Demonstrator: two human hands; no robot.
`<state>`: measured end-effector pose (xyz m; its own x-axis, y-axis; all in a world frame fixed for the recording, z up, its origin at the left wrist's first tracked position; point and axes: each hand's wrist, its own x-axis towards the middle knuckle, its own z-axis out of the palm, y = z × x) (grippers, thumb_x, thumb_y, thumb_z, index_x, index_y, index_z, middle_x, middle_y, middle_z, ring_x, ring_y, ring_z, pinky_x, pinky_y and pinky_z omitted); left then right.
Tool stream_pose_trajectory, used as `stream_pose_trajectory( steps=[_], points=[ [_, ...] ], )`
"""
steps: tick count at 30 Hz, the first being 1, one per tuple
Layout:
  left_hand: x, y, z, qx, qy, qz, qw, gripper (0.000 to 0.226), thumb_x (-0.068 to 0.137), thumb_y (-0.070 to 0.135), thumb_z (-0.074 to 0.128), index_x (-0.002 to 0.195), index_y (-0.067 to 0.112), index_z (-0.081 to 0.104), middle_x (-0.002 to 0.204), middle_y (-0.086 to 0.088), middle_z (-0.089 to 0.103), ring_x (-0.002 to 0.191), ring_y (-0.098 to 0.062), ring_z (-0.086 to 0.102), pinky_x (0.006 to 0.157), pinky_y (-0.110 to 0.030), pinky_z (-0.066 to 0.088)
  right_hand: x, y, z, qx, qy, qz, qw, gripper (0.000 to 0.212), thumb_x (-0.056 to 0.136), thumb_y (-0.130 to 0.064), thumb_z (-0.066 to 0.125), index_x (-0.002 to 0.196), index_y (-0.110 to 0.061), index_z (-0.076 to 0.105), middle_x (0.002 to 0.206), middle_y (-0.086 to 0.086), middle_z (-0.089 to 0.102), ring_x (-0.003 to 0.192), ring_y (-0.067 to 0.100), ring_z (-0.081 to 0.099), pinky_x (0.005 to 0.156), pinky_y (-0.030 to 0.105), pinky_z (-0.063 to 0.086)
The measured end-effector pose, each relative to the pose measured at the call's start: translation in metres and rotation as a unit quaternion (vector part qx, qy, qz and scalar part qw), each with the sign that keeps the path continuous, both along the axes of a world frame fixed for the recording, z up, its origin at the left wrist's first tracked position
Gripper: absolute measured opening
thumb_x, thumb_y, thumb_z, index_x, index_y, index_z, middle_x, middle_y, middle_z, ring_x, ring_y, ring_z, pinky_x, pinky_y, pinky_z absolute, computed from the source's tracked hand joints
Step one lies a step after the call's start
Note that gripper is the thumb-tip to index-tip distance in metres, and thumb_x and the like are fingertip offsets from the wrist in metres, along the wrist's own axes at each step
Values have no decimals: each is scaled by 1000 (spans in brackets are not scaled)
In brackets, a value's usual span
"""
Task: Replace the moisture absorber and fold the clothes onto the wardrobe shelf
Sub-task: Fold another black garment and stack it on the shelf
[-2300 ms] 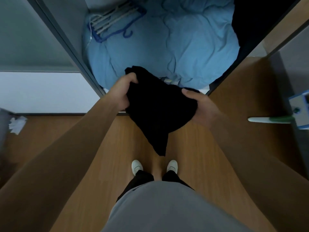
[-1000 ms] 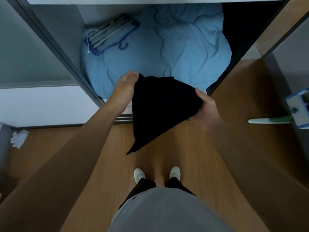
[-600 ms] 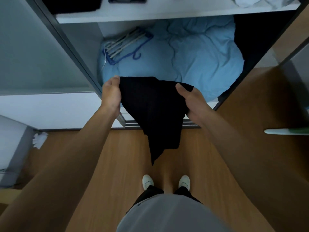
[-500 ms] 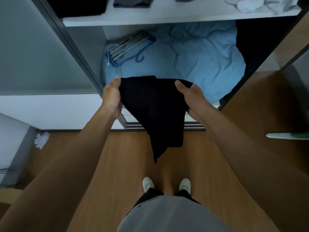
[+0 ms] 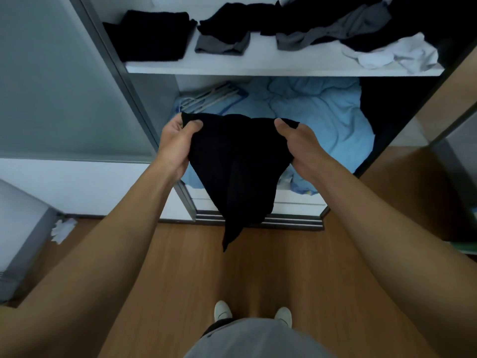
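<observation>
Both hands pinch the top edge of a black garment (image 5: pixel 237 164): the left hand (image 5: pixel 175 143) with thumb curled over one corner, the right hand (image 5: pixel 299 143) gripping the other. The cloth hangs between them to a point, in front of the open wardrobe and below its white shelf (image 5: pixel 258 68). On that shelf lie a folded black stack (image 5: pixel 152 34), grey pieces (image 5: pixel 222 45) and white socks (image 5: pixel 387 55). Under the shelf sits a blue duvet (image 5: pixel 309 112).
</observation>
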<state>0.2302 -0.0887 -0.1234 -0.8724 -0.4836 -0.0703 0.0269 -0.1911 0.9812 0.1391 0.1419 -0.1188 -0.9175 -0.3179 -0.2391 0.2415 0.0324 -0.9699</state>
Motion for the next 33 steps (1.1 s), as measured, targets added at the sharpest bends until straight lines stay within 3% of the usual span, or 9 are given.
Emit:
stream_pose_trajectory(
  steps=[4, 8, 12, 14, 17, 20, 23, 28, 33],
  points=[
    [-6, -5, 19, -31, 26, 8, 999, 14, 83, 22, 74, 87, 19, 61, 79, 2, 72, 76, -14, 70, 65, -29, 56, -2, -2, 4, -3, -20, -14, 1000, 31, 94, -29, 65, 118, -9, 67, 98, 5, 75, 87, 17, 74, 70, 27, 57],
    [3, -12, 23, -32, 30, 8, 999, 8, 87, 20, 72, 89, 19, 64, 79, 1, 73, 74, -14, 71, 64, -28, 56, 3, -6, 0, -28, -20, -28, 999, 26, 93, -20, 66, 118, -13, 60, 89, 2, 71, 68, 10, 68, 56, 24, 53],
    [13, -16, 21, -11, 26, 6, 1000, 5, 94, 15, 65, 90, 17, 67, 80, -1, 74, 73, -14, 71, 63, -27, 57, 5, -5, -1, -106, -40, 8, 994, 7, 91, -17, 67, 93, -21, 61, 68, -5, 63, 60, 9, 60, 55, 25, 51],
    [18, -16, 19, 8, 24, 4, 1000, 9, 95, 9, 62, 91, 15, 67, 81, -3, 75, 75, -16, 72, 65, -27, 57, 9, -6, -6, -117, -54, 20, 991, 10, 91, -18, 68, 83, -18, 61, 67, -3, 63, 61, 11, 61, 56, 24, 52],
    [25, -15, 16, 33, 21, 8, 999, 12, 93, -1, 59, 94, 9, 65, 84, -8, 75, 78, -19, 73, 67, -28, 58, 17, -10, -16, -91, -104, 1, 990, 11, 91, -17, 69, 97, -9, 64, 80, 4, 69, 72, 16, 68, 61, 26, 56],
    [29, -12, 16, 44, 18, 11, 999, 18, 90, -8, 54, 96, 5, 65, 81, -9, 75, 74, -19, 72, 66, -28, 58, 25, -12, -20, -68, -156, -1, 985, 21, 89, -19, 72, 107, -8, 68, 91, 3, 75, 73, 13, 73, 55, 22, 55],
    [33, -9, 16, 41, 10, 9, 999, 19, 87, -10, 53, 92, 5, 65, 79, -9, 73, 72, -19, 70, 66, -28, 57, 29, -14, -22, -47, -122, -12, 991, 17, 90, -19, 71, 104, -10, 68, 90, 3, 74, 72, 13, 72, 54, 21, 56],
    [38, -15, 15, 35, 7, 15, 999, 21, 87, -6, 53, 79, 11, 62, 78, -8, 67, 72, -17, 64, 67, -28, 55, 32, -22, -22, 24, -13, -100, 995, 16, 88, -16, 73, 100, -12, 64, 98, 8, 70, 85, 18, 70, 80, 31, 60],
    [40, -17, 11, 35, -3, 14, 999, 24, 87, -4, 53, 74, 14, 61, 78, -7, 66, 71, -17, 63, 64, -27, 54, 30, -26, -21, 30, 20, -139, 990, 14, 88, -15, 72, 99, -10, 65, 99, 11, 71, 84, 18, 70, 81, 32, 60]
  ],
)
